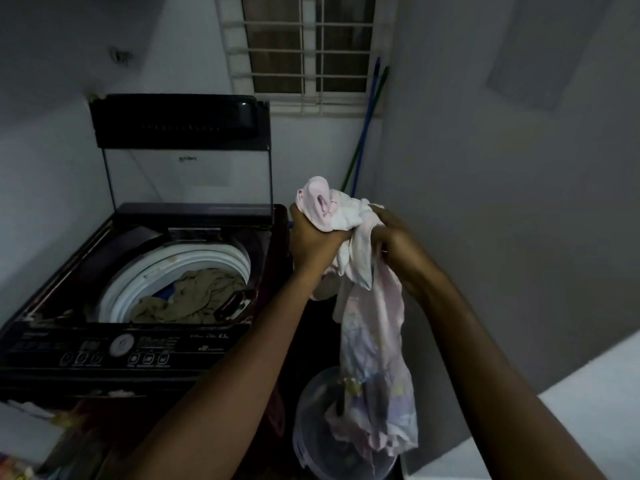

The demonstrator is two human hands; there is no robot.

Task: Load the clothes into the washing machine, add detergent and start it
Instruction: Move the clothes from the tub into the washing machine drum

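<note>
Little can be read here. The raised clear lid [188,171] of the dark top-loading washing machine [138,306] carries a small dark word near its upper middle, too blurred to make out. The machine's dark front control panel [114,351] bears pale lettering beside a round dial and above two rows of buttons; only a marking at its right end, which looks like "6.5", can be half guessed, and the rest is illegible.
</note>
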